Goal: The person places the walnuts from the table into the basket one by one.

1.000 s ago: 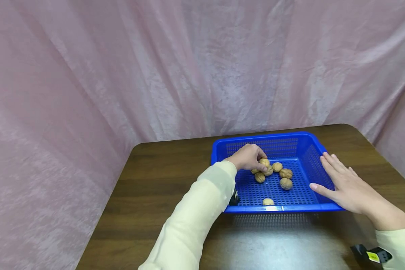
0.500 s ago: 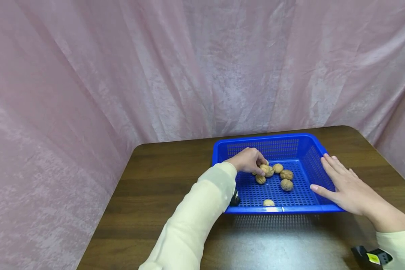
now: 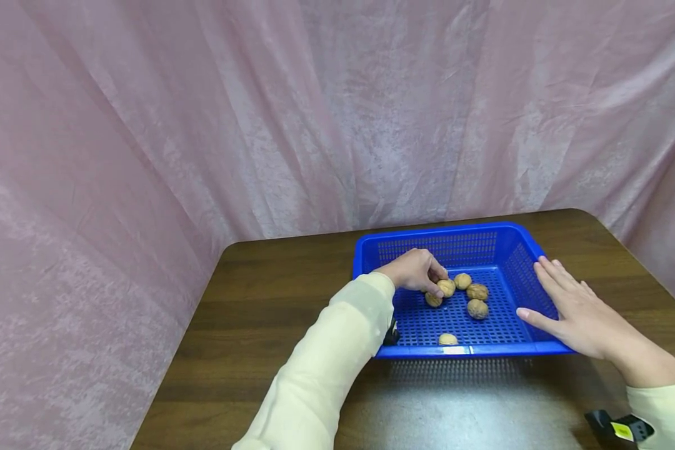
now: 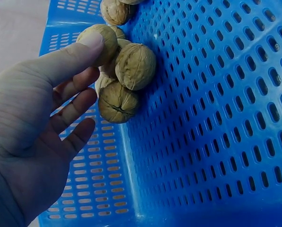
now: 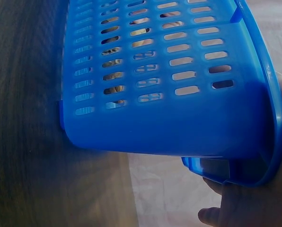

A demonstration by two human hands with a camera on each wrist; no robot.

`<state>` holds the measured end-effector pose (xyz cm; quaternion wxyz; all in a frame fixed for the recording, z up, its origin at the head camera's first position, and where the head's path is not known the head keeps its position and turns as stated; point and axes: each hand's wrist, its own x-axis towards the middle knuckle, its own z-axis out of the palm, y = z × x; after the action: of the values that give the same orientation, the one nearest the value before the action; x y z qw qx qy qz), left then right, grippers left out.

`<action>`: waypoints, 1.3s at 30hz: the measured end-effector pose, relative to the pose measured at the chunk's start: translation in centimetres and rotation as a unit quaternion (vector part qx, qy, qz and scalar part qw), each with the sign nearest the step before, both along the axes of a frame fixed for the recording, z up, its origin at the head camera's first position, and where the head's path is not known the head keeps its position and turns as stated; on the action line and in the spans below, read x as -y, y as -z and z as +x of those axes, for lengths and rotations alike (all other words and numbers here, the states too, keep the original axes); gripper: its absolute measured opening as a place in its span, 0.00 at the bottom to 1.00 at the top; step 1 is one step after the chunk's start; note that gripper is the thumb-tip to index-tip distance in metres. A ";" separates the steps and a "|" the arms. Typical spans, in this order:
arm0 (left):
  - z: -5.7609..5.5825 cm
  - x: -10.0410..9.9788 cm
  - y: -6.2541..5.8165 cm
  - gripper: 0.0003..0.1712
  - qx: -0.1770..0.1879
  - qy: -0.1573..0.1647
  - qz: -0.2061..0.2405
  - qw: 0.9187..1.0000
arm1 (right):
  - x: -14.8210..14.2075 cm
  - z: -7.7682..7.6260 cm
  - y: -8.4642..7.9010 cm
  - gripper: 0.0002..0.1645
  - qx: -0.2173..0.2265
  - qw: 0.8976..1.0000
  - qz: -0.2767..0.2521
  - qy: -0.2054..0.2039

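A blue plastic basket with slotted walls holds several walnuts. My left hand reaches inside it, over the cluster towards the left. In the left wrist view, its thumb and curled fingers pinch a pale walnut; the head view mostly hides this one. Right beside the fingers lie another walnut and a darker cracked walnut. My right hand rests on the basket's right rim, fingers stretched out and thumb apart. In the right wrist view, part of that hand shows behind the rim.
Two brown walnuts, one of them rough, lie towards the basket's middle. A lone walnut sits by the near wall. The basket stands on a dark wooden table, with a pink curtain hanging behind.
My left fingers have shifted slightly over the cluster, and the pale walnut between them, visible earlier in the head view, is now mostly hidden. My right hand has stayed on the rim.
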<state>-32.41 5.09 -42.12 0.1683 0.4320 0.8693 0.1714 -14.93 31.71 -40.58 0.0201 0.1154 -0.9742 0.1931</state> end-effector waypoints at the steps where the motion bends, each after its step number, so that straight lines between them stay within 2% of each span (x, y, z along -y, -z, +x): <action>1: 0.0 0.0 0.0 0.21 -0.001 0.002 -0.002 1.000 | 0.0 0.0 0.0 0.56 -0.001 1.000 0.000 0.000; 10: 0.4 -0.6 0.5 0.16 0.002 0.012 -0.009 1.000 | -0.4 1.0 0.3 0.56 0.001 1.000 0.003 0.004; 13: 0.6 -0.8 0.4 0.13 0.002 0.010 -0.006 1.000 | -0.5 1.4 0.2 0.56 0.002 1.000 0.004 0.008; 16: 0.5 -0.8 0.0 0.13 -0.010 0.008 0.003 1.000 | -0.4 1.5 0.1 0.56 0.001 1.000 0.002 0.013; 23: -0.2 1.3 -0.8 0.19 -0.010 -0.037 0.041 0.998 | 1.1 -0.1 0.1 0.56 0.014 1.000 -0.008 0.004; 28: -0.2 2.9 -2.6 0.21 0.011 -0.079 0.100 0.992 | 1.6 -1.4 0.1 0.56 0.021 1.000 -0.009 -0.010; 31: 0.1 3.6 -4.3 0.23 0.015 -0.081 0.124 0.989 | 1.3 -1.6 0.1 0.56 0.023 1.000 -0.013 -0.011; 33: 0.5 4.1 -5.6 0.23 0.008 -0.079 0.135 0.988 | 0.9 -1.5 0.3 0.56 0.026 0.999 -0.022 -0.010; 35: 0.9 5.0 -6.8 0.23 -0.014 -0.076 0.148 0.986 | 0.5 -1.4 0.5 0.54 0.027 0.999 -0.041 -0.011; 39: 2.2 8.1 -8.6 0.23 -0.054 -0.079 0.184 0.978 | -0.7 -1.1 0.7 0.48 0.025 0.992 -0.121 -0.022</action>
<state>-30.18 -3.01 -33.52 0.0245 0.3940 0.8623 0.3172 -16.01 32.38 -41.27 0.0051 0.1288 -0.9409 0.3131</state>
